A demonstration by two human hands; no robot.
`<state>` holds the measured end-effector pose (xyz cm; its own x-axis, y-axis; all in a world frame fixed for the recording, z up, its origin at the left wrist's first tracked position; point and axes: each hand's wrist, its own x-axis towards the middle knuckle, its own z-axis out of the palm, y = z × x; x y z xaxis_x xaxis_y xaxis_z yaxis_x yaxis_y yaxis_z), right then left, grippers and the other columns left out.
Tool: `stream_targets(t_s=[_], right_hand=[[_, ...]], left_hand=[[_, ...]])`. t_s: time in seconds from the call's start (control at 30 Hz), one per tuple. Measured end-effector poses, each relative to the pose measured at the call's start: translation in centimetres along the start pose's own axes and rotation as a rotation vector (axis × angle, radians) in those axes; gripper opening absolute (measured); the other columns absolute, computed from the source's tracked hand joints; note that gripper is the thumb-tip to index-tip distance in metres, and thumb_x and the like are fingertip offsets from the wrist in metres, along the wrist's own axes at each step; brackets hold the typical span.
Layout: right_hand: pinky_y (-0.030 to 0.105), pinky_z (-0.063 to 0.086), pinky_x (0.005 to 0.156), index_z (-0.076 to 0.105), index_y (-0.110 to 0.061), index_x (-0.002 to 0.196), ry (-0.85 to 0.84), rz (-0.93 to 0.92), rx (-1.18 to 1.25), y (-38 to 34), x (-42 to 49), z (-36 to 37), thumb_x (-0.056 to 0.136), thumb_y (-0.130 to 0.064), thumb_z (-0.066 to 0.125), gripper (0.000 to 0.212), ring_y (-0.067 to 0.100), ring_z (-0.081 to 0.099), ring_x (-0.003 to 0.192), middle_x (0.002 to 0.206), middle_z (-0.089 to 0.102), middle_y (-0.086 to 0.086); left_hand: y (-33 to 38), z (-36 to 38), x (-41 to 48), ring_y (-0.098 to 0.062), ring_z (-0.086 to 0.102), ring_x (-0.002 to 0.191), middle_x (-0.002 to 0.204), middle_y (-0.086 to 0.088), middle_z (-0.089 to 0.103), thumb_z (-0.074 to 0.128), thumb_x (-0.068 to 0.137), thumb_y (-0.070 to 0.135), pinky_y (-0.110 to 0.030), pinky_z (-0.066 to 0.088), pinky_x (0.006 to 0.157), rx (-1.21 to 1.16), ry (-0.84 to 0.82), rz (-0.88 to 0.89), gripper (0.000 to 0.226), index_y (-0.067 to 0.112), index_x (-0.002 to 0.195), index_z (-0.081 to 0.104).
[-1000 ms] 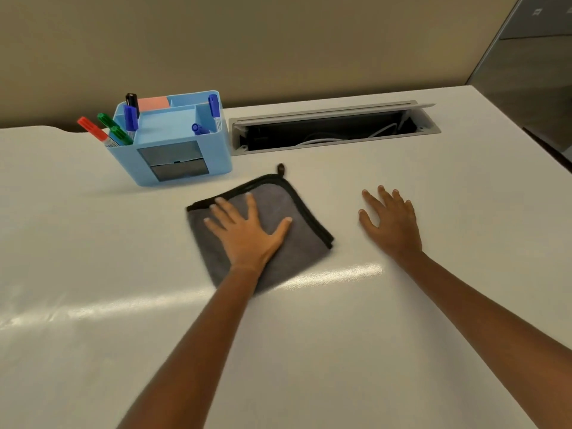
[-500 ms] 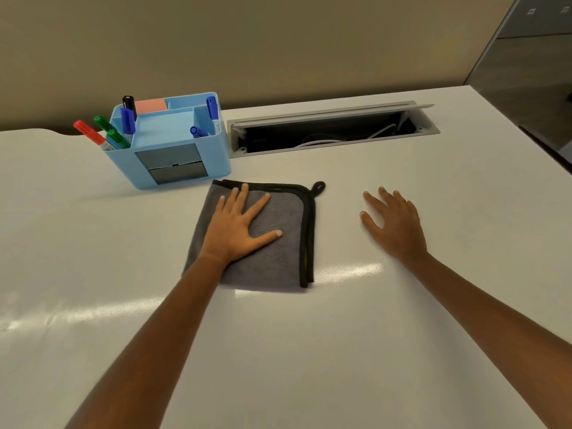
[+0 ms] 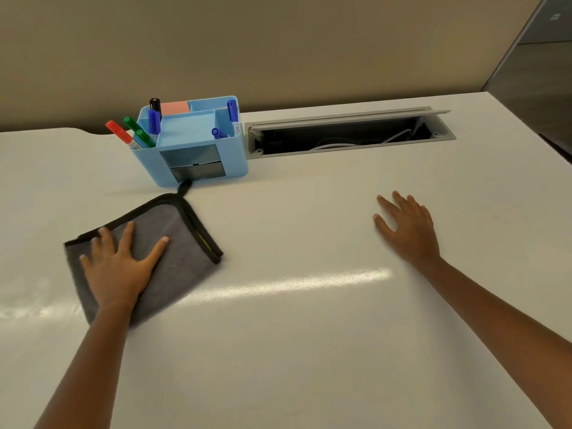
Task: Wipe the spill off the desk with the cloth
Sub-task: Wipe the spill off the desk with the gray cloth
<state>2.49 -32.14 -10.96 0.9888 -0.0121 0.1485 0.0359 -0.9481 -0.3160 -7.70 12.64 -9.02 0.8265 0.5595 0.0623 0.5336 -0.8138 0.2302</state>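
Observation:
A grey cloth [image 3: 182, 243] with black edging lies folded on the white desk [image 3: 309, 351], left of centre. My left hand [image 3: 117, 267] presses flat on it with fingers spread, covering its left half. The cloth's black loop points toward the blue organizer and reaches its base. My right hand [image 3: 408, 230] rests flat on the bare desk far to the right, fingers apart, holding nothing. I cannot make out any spill on the glossy surface, only light reflections.
A blue desk organizer [image 3: 198, 144] with several markers [image 3: 136, 134] stands just behind the cloth. An open grey cable tray [image 3: 346, 134] with white cables is set into the desk behind the middle. A beige partition runs along the back edge.
My left hand has slid the cloth to the left and turned it, so its loop now points at the organizer. My right hand has stayed in place.

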Motion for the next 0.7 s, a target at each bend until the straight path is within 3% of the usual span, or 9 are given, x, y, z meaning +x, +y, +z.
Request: stream_targets(t_s=[0.13, 0.27, 0.37, 0.47, 0.7], right_hand=[[0.048, 0.019, 0.113, 0.045, -0.024, 0.136, 0.026, -0.011, -0.02, -0.4, -0.2, 0.0, 0.09, -0.032, 0.054, 0.047, 0.034, 0.031, 0.138, 0.148, 0.04, 0.012], [0.052, 0.022, 0.111, 0.048, -0.018, 0.134, 0.04, -0.02, -0.043, -0.9, -0.3, -0.1, 0.089, -0.027, 0.056, 0.046, 0.038, 0.034, 0.135, 0.145, 0.043, 0.017], [0.052, 0.021, 0.111, 0.046, -0.019, 0.135, 0.016, -0.016, -0.063, -0.9, -0.3, -0.3, 0.09, -0.028, 0.054, 0.047, 0.037, 0.032, 0.136, 0.146, 0.041, 0.016], [0.051, 0.019, 0.113, 0.043, -0.02, 0.137, -0.013, -0.01, -0.082, -1.1, -0.2, -0.5, 0.091, -0.03, 0.05, 0.048, 0.035, 0.029, 0.138, 0.148, 0.038, 0.014], [0.056, 0.023, 0.11, 0.033, -0.017, 0.142, -0.132, 0.019, -0.218, -2.2, 0.1, -1.3, 0.094, -0.032, 0.042, 0.051, 0.034, 0.026, 0.138, 0.151, 0.031, 0.014]], left_hand=[[-0.4, 0.0, -3.2, -0.04, 0.007, 0.143, 0.155, -0.023, 0.009, 0.016, 0.063, 0.082, -0.058, 0.002, 0.116, -0.076, 0.04, -0.282, 0.102, 0.021, 0.144, 0.022], [1.6, 0.4, -6.2, -0.044, 0.001, 0.142, 0.153, -0.03, 0.004, 0.022, 0.074, 0.074, -0.062, -0.002, 0.113, -0.14, 0.014, -0.424, 0.094, 0.014, 0.145, 0.016], [3.9, 1.1, -8.5, -0.047, 0.0, 0.141, 0.152, -0.034, 0.004, 0.032, 0.084, 0.065, -0.064, -0.003, 0.112, -0.156, 0.013, -0.461, 0.084, 0.009, 0.145, 0.016], [7.2, 1.6, -11.1, -0.049, 0.003, 0.14, 0.149, -0.039, 0.007, 0.027, 0.081, 0.06, -0.066, -0.001, 0.11, -0.183, 0.0, -0.431, 0.084, 0.005, 0.144, 0.018], [18.0, 2.8, -16.6, -0.045, -0.001, 0.142, 0.149, -0.039, 0.003, 0.034, 0.09, 0.048, -0.064, -0.005, 0.111, -0.414, -0.091, -0.399, 0.066, 0.012, 0.145, 0.023]])
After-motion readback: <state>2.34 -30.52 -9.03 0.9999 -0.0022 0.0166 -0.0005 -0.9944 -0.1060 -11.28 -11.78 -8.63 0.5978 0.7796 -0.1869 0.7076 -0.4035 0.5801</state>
